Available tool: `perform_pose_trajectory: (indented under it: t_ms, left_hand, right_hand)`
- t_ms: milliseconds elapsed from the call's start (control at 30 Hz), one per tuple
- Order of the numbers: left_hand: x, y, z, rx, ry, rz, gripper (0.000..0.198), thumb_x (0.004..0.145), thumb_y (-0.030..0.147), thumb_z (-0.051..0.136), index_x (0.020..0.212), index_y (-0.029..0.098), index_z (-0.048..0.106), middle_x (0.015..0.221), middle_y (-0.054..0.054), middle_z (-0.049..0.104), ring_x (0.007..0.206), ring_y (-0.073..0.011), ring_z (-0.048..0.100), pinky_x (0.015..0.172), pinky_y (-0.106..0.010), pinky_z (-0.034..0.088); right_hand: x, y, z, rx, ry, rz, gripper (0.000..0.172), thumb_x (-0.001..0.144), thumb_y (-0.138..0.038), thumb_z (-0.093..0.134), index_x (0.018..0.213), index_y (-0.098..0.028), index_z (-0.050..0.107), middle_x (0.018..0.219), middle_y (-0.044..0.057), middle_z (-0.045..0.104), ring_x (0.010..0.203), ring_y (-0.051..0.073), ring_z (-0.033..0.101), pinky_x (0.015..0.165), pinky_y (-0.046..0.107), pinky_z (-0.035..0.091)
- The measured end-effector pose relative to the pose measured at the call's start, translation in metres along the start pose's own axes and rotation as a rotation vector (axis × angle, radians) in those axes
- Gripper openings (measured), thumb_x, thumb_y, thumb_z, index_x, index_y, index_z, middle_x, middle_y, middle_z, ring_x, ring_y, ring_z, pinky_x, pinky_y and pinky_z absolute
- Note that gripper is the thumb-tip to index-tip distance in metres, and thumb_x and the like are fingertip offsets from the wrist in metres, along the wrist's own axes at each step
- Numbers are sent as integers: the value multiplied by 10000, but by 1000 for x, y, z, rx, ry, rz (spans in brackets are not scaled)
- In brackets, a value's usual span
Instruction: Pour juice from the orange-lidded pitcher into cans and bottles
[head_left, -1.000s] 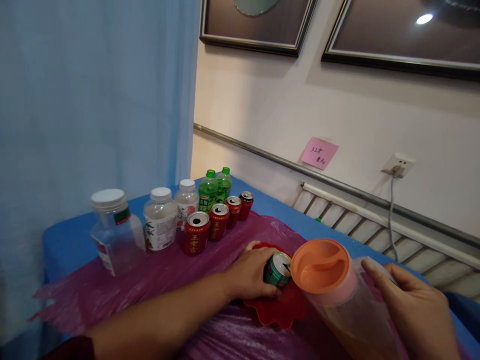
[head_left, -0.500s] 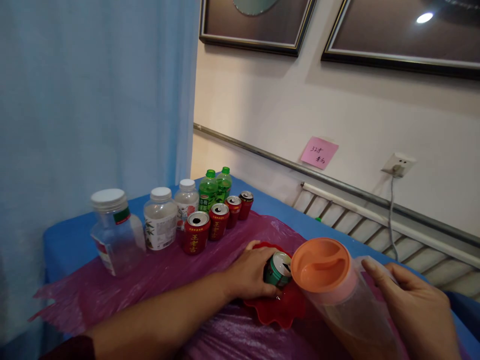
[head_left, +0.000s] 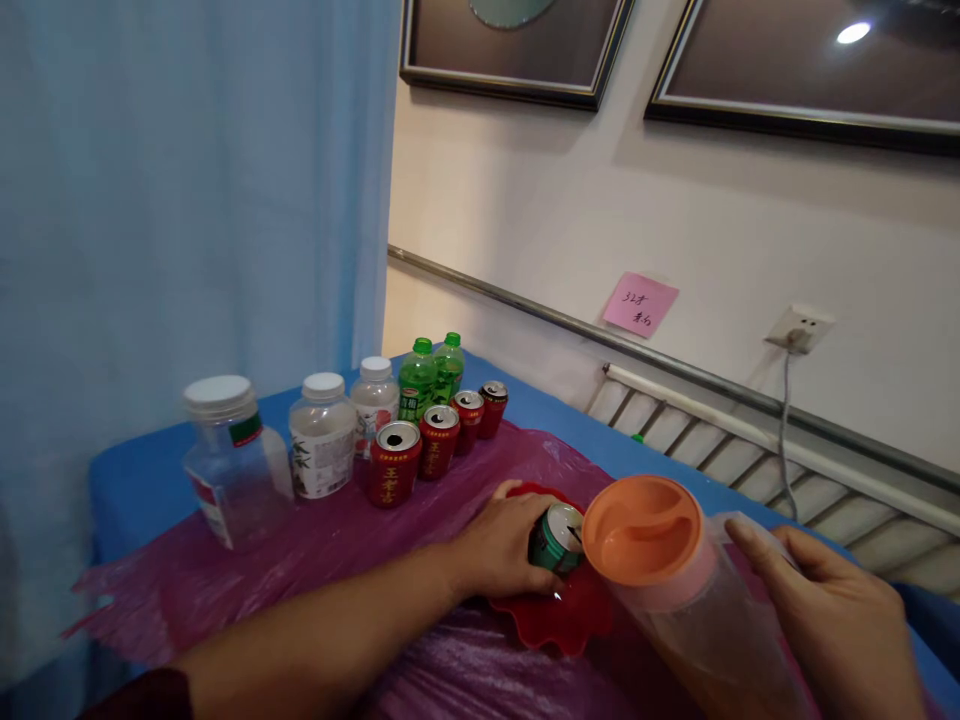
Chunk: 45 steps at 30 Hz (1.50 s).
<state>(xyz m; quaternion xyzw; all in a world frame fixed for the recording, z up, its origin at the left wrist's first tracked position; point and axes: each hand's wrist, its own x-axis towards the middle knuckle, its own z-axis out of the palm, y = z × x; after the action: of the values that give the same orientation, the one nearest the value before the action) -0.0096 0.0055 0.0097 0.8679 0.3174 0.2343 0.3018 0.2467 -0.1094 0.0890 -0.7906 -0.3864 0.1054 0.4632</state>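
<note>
My left hand (head_left: 514, 545) is wrapped round a green drink can (head_left: 559, 537), opened at the top. Beneath the can lies a red wavy-edged dish (head_left: 559, 625). My right hand (head_left: 832, 600) grips the handle of a clear plastic pitcher (head_left: 712, 640) with an orange lid (head_left: 643, 530). The pitcher leans left, its lid edge close against the can's top; brownish liquid shows low inside. Whether liquid flows between them I cannot tell. The handle is partly hidden by my right fingers.
Several red cans (head_left: 394, 465) stand beyond my left arm, beside green bottles (head_left: 418, 380) and white-capped clear jars (head_left: 322, 440). A purple plastic sheet (head_left: 300, 570) covers part of the blue table (head_left: 142, 460). A radiator (head_left: 675, 430) and a plugged-in cord (head_left: 784, 430) are along the wall.
Hardly anything differs. The view has shifted very slightly, while both hands, the can and the tilted pitcher keep their places.
</note>
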Motion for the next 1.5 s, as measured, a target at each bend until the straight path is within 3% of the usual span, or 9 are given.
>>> perform_pose_trajectory:
  t_ms: [367, 1500]
  left_hand:
    - [-1, 4, -1, 11, 12, 2, 647, 590, 373, 919, 1162, 284, 629, 1216, -7, 717, 1171, -293, 637, 1163, -480, 282]
    - [0, 1, 1, 37, 5, 19, 656, 610, 409, 886, 1197, 299, 612, 1245, -8, 706, 1188, -289, 629, 1187, -482, 269]
  right_hand:
    - [2, 4, 1, -3, -12, 14, 503, 620, -716, 667, 615, -214, 636, 524, -25, 526, 566, 165, 503, 443, 228, 384]
    - [1, 5, 0, -13, -3, -5, 497, 669, -695, 660, 609, -206, 593, 518, -31, 488, 554, 148, 462, 438, 222, 364]
